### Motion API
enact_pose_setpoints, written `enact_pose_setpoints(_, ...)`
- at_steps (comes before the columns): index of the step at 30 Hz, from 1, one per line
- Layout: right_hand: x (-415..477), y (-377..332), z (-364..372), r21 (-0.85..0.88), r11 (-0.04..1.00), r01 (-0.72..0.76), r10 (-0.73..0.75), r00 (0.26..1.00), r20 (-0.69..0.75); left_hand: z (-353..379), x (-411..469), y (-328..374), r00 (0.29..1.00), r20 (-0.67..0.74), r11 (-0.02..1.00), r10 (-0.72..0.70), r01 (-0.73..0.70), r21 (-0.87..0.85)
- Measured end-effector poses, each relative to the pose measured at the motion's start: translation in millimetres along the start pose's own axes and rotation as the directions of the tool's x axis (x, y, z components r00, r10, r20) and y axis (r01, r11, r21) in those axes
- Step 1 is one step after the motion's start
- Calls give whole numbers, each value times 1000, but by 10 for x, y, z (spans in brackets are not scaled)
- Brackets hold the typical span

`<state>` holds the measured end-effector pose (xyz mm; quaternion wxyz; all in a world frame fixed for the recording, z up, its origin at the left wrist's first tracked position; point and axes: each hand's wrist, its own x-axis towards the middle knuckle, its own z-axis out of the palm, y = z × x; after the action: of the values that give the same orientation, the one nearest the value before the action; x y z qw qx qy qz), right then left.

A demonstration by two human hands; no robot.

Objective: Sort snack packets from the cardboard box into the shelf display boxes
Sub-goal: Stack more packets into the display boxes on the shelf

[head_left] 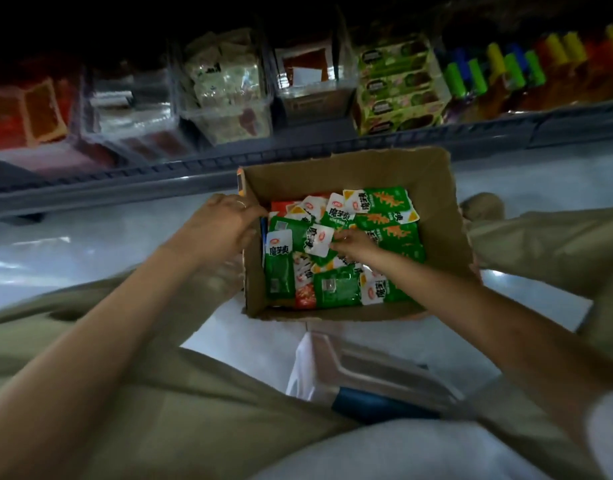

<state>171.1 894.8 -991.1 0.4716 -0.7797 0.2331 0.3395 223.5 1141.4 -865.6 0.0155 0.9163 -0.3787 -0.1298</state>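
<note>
An open cardboard box (pixel 440 209) stands on the floor between my knees, filled with several green-and-white snack packets and a few orange ones (pixel 305 296). My left hand (pixel 225 220) grips the box's left wall near its far corner. My right hand (pixel 353 242) is inside the box and pinches a green packet with a white end (pixel 315 239) lying on top of the pile. Clear shelf display boxes (pixel 229 116) stand in a row on the low shelf beyond the box.
A grey shelf rail (pixel 194 171) runs across just past the box. On the shelf sit orange packs (pixel 31 112) at left, green cartons (pixel 398 84) and coloured tubes (pixel 506 67) at right. My beige trouser legs flank the box. A grey tray (pixel 378 368) lies near my lap.
</note>
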Motion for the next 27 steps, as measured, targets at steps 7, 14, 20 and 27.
enact_pose_setpoints(7,263,-156,425,276,955,-110,173,961,-215,159,-102,-121,994,60,995,-88,92,-49)
enact_pose_setpoints(14,-151,-513,158,694,704,-151,150,987,63,141,-59,17,991,84,989,-100,108,-101)
enact_pose_setpoints(20,-690,-883,12,806,580,-115,-136,962,235,168,-23,355,987,142,947,-80,120,-299)
enact_pose_setpoints(27,-601,-959,21,737,666,-116,-243,900,361,-37,21,145,855,-136,742,-501,343,-577)
